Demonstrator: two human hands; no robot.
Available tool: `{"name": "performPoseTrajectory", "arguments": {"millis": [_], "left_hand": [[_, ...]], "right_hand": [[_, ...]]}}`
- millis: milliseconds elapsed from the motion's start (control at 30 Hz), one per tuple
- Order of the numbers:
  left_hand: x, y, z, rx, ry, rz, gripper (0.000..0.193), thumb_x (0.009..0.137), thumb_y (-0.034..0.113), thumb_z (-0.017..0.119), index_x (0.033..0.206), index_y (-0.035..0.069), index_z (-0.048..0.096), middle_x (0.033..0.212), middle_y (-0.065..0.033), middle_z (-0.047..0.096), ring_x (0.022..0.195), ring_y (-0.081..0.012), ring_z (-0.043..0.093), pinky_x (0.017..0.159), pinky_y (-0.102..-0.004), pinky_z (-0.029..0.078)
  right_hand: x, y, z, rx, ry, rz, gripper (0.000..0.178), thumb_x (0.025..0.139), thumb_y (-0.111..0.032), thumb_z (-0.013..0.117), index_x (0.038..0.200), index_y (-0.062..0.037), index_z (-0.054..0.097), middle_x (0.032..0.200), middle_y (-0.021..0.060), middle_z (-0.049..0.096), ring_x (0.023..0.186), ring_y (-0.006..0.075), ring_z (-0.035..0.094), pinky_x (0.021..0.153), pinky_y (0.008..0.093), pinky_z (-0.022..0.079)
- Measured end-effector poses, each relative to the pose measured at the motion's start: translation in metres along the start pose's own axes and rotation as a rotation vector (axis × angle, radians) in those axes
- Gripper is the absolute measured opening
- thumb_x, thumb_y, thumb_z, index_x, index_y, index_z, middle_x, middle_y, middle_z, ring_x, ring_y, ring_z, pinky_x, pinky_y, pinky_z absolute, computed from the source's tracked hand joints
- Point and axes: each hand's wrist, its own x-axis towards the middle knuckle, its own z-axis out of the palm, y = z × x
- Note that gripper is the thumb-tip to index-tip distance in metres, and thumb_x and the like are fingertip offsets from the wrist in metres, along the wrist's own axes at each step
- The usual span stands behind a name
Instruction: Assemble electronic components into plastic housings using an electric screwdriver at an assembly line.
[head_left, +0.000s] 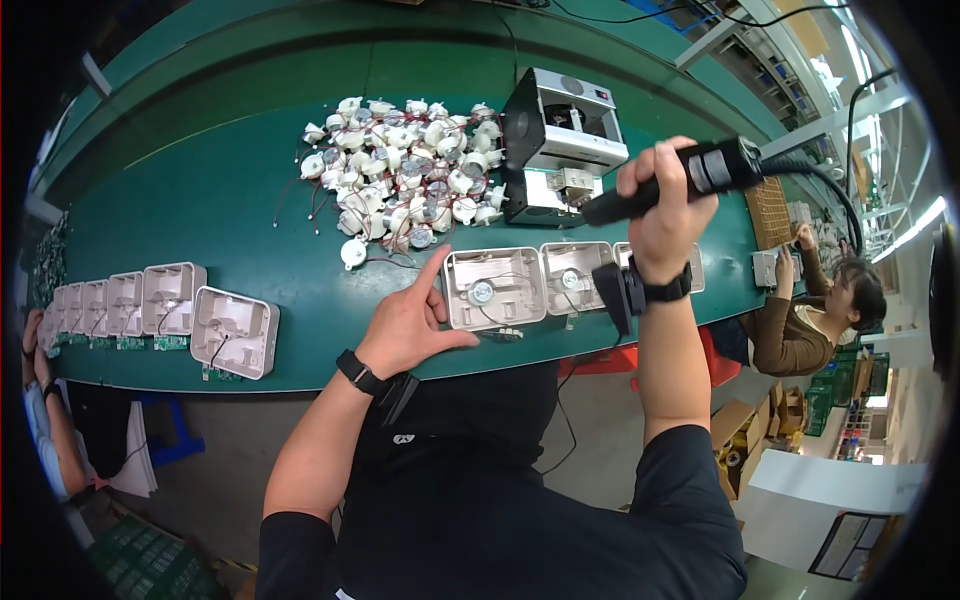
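Note:
My right hand is wrapped round a black electric screwdriver, raised above the row of housings; its tip points left toward a screw feeder. My left hand lies on the green table with index finger and thumb spread, against the left wall and near corner of a white plastic housing. Inside that housing sits a small round metal-faced part with thin wires. A second white housing with a similar round part stands beside it, and more housings to its right are partly hidden behind my right wrist.
A pile of white motor-like parts with red and black wires covers the table's far middle. More white housings with green circuit boards line up at the left. One person works at the right; another person's arm shows at the left.

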Motion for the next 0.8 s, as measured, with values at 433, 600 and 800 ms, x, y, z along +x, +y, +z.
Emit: {"name": "performPoseTrajectory", "arguments": {"millis": [433, 600, 800], "left_hand": [[0.001, 0.001, 0.005, 0.036, 0.022, -0.003, 0.112, 0.068, 0.032, 0.092, 0.158, 0.016, 0.027, 0.069, -0.0017, 0.061, 0.059, -0.0135, 0.062, 0.059, -0.0283, 0.051], [-0.002, 0.001, 0.002, 0.030, -0.005, -0.035, 0.107, 0.069, 0.037, 0.088, 0.155, 0.017, 0.029, 0.071, -0.0028, 0.064, 0.065, -0.0237, 0.066, 0.064, -0.0374, 0.053], [-0.002, 0.001, 0.000, 0.047, 0.009, -0.017, 0.106, 0.069, 0.037, 0.088, 0.155, 0.017, 0.030, 0.071, -0.0028, 0.064, 0.064, -0.0239, 0.066, 0.064, -0.0380, 0.053]], "right_hand": [[-0.096, -0.026, 0.067, 0.299, -0.361, 0.168, 0.030, 0.092, -0.015, 0.063, 0.111, -0.0077, 0.040, 0.075, 0.0094, 0.053, 0.058, 0.0181, 0.050, 0.059, 0.0342, 0.047], [-0.101, -0.017, 0.076, 0.255, -0.361, 0.187, 0.031, 0.092, -0.015, 0.063, 0.110, -0.0075, 0.040, 0.074, 0.0094, 0.053, 0.057, 0.0178, 0.050, 0.059, 0.0343, 0.047], [-0.104, -0.012, 0.079, 0.233, -0.367, 0.181, 0.032, 0.092, -0.015, 0.064, 0.109, -0.0069, 0.039, 0.074, 0.0095, 0.053, 0.057, 0.0173, 0.049, 0.058, 0.0341, 0.047]]}}
